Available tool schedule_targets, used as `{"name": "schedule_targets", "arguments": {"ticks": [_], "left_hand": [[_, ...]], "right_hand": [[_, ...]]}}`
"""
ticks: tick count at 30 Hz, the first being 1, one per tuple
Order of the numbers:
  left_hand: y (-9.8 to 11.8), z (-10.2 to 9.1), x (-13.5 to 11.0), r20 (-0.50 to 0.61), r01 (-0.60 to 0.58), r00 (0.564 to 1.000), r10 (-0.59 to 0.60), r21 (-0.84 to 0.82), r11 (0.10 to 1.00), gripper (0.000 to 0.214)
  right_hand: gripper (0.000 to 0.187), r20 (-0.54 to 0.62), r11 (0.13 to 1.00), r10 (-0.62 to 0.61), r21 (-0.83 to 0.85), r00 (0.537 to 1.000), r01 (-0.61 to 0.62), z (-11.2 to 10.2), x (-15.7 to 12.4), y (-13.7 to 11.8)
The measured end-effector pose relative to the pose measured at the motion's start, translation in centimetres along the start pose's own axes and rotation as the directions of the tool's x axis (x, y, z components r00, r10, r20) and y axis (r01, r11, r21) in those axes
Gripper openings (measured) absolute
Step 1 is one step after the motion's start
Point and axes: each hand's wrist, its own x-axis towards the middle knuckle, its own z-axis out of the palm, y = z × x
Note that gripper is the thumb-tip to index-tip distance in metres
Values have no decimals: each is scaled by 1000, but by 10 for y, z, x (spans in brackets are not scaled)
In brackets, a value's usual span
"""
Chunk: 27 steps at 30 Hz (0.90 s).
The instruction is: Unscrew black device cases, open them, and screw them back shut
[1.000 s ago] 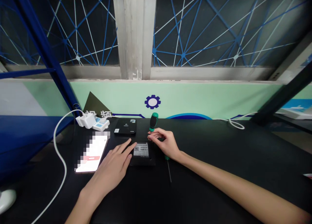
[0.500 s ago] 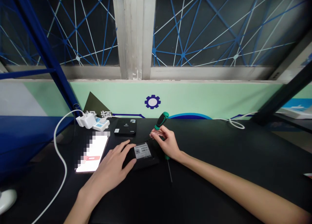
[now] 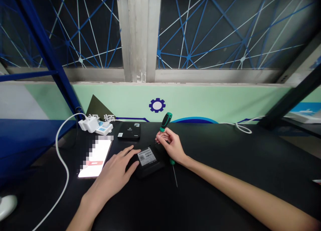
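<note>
A small black box [image 3: 149,162] with a white label lies on the black table [image 3: 213,177], turned at a slant. My left hand [image 3: 116,172] rests on its left edge, fingers stretched flat. My right hand [image 3: 170,144] pinches a green-and-black screwdriver [image 3: 165,121] that stands nearly upright, its tip hidden near the box's far corner. A second, thin screwdriver [image 3: 173,172] lies on the table under my right wrist.
A lit phone [image 3: 95,158] lies left of my left hand. Behind it are a white charger [image 3: 88,124] with a white cable [image 3: 60,157] and a second black box [image 3: 129,130]. Another white cable [image 3: 242,126] lies at the back right, against the green wall.
The black box has turned counter-clockwise under my left hand. The screwdriver in my right hand has shifted right and tilted, then come back closer to upright.
</note>
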Motion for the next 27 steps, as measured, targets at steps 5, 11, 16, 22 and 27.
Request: {"name": "schedule_targets", "arguments": {"ticks": [5,11,16,22,27], "left_hand": [[1,-7,6,-40,9,999,-12,-66,998,36],[0,-7,7,-95,81,992,-85,-47,996,30],[0,-7,7,-88,148,985,-148,-9,989,27],[-1,-9,7,-99,177,980,-173,42,983,26],[4,-12,9,-52,120,991,-120,-5,993,26]], "right_hand": [[30,11,1000,-10,-6,1000,10,0,-1,-2],[28,7,999,-27,-21,1000,27,0,-2,-1],[26,14,998,-51,-41,999,52,0,-3,-2],[28,25,992,-87,-88,996,89,0,-4,-4],[27,21,990,-91,-105,996,93,0,-4,-3]]}}
